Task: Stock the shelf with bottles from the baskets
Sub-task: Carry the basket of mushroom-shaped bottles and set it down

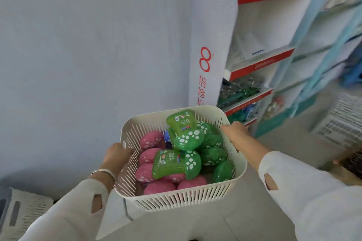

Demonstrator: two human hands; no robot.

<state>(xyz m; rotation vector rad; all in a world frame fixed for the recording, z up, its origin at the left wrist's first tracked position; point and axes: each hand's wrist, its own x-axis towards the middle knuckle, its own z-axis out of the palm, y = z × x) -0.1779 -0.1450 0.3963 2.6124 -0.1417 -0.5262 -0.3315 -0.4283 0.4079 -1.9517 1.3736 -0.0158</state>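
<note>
A cream slatted basket (182, 198) is held up in front of me. My left hand (115, 155) grips its left rim and my right hand (236, 133) grips its right rim. Inside lie several green bottles (182, 123) with white-spotted mushroom caps and several pink spotted ones (151, 140). The shelf (260, 62), white with red front strips, stands ahead to the right; its lower tiers hold small bottles, its middle tier looks bare.
A tall white padded roll (210, 31) with red print leans against the wall beside the shelf. Another light-blue rack (321, 55) stands further right. A white basket (340, 121) sits on the floor at right, a grey-white one (17, 215) at lower left.
</note>
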